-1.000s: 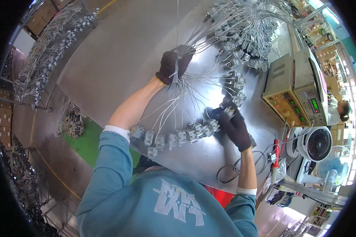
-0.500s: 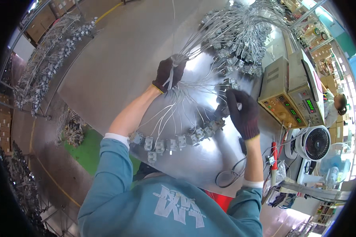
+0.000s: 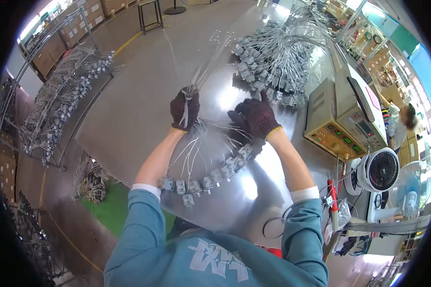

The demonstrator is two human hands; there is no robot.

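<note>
Left hand: the gloved left hand (image 3: 185, 109) is fisted tight round the gathered neck of a wire bundle (image 3: 196, 143), fingers together on it; thin grey leads fan up past the knuckles and droop below the fist.
Right hand: the gloved right hand (image 3: 254, 117) sits just beside the left, across the same bundle. Its fingers curl over the wires, but whether they truly clamp them I cannot tell.
Connector ends: a curved string of small grey connector blocks (image 3: 203, 182) hangs under both hands, running from beneath the right wrist round to the left sleeve, resting on the steel table (image 3: 129, 95).
Further pile: a big heap of finished harnesses (image 3: 273, 52) lies beyond the right hand, well apart from the grip.
Test box: a beige instrument (image 3: 342, 119) with green lit readouts stands to the right of the right hand; a pink rectangular sticker sits on its sloping top.
Fan: a small white desk fan (image 3: 380, 170) stands nearer than the box, right of the right forearm.
Boxes: brown cartons (image 3: 67, 28) with pale labels sit on shelving far beyond the left hand.
Risk, tangling: the loose leads under the fist cross one another; I judge that pulling the hands apart could knot them or drag the blocks.
Risk, slipping: the fan of free ends above the left fist looks unevenly held, so a few wires may slide out.
</note>
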